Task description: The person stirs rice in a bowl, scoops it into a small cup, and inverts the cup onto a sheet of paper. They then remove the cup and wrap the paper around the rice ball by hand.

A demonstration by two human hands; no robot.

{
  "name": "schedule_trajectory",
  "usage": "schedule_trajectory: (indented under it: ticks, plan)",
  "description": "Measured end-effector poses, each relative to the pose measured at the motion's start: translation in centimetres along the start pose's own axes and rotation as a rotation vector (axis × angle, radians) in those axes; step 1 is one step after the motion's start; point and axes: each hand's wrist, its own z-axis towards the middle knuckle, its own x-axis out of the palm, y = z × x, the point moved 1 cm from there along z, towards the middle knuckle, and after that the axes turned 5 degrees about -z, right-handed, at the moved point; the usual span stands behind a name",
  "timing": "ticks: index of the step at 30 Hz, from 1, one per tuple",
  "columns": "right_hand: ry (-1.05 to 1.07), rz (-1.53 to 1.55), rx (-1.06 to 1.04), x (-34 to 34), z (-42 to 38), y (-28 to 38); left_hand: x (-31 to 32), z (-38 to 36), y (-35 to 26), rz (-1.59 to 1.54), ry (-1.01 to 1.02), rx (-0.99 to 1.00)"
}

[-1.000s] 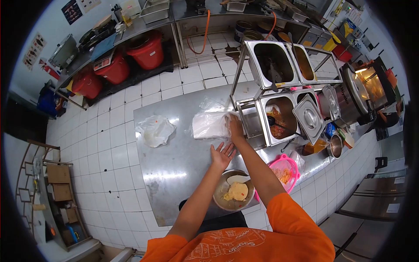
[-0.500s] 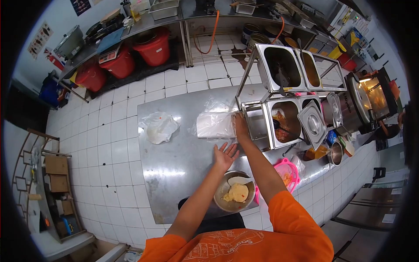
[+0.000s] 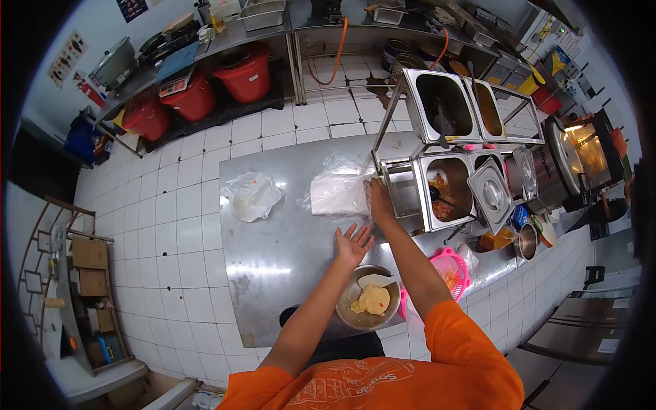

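Note:
A clear plastic bag with a flat white stack inside (image 3: 340, 196) lies on the steel table (image 3: 273, 294). My right hand (image 3: 380, 200) is at its right edge, fingers closed on the plastic. Just below the bag, my left hand (image 3: 353, 244) is palm up with its fingers spread, holding nothing. Near my body stands a metal bowl (image 3: 344, 316) with a lump of yellow dough (image 3: 373, 301) and a white scraper (image 3: 373, 281) in it. Over on the left side of the table is a crumpled white plastic sheet (image 3: 254, 198).
To the right, a steel rack (image 3: 387, 121) carries food pans, one with chopped food and a black-handled ladle (image 3: 445, 199). A loose pan lid (image 3: 489, 194) leans there. Beside my right forearm sits a pink basket (image 3: 463, 275). Red bins (image 3: 244, 75) stand under the far counter.
The view has shifted slightly. My right fingers have moved a little at the bag's edge; my left hand stays palm up in about the same place.

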Motion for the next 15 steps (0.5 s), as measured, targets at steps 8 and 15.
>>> schedule_trajectory:
  ticks: [8, 15]
  plan:
    - [0.152, -0.231, -0.223, -3.3, -1.8, 1.4, 0.5, 1.1, 1.0, -0.045, 0.018, -0.043]
    - [0.1, -0.167, -0.469, -7.2, -2.7, 3.4, 2.6, 1.4, 0.8, -0.078, 0.036, -0.134]
